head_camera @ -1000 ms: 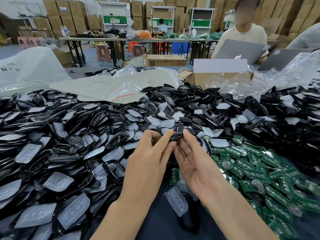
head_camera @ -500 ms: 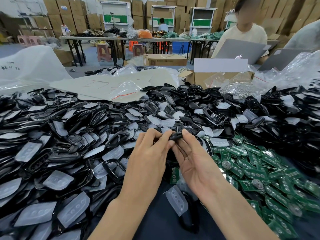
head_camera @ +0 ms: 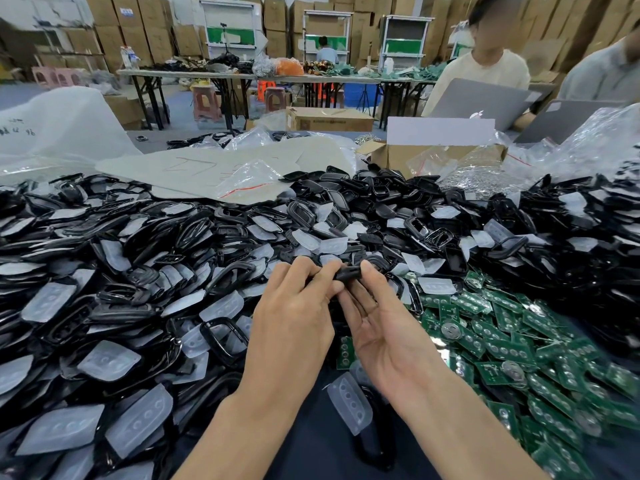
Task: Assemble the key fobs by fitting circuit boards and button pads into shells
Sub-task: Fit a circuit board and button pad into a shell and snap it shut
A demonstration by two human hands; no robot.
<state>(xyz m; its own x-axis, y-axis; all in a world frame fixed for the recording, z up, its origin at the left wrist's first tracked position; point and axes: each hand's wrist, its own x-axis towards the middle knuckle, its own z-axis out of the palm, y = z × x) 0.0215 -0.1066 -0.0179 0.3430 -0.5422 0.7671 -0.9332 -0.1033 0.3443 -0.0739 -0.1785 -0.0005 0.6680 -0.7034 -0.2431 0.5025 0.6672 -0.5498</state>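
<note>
We are working at a dark table [head_camera: 311,448] in a warehouse stacked with cartons [head_camera: 110,19]. Glossy black shells [head_camera: 194,233] and frosted, dimpled button pads [head_camera: 138,420] are lying heaped at left, flat green circuit boards [head_camera: 502,344] at right. Our left hand [head_camera: 294,323] and right hand [head_camera: 388,337] are together pinching one slim black fob shell [head_camera: 348,273] above the pile.

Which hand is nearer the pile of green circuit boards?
Right. The right hand sits beside the pile of green circuit boards; the left hand lies past it, farther left.
</note>
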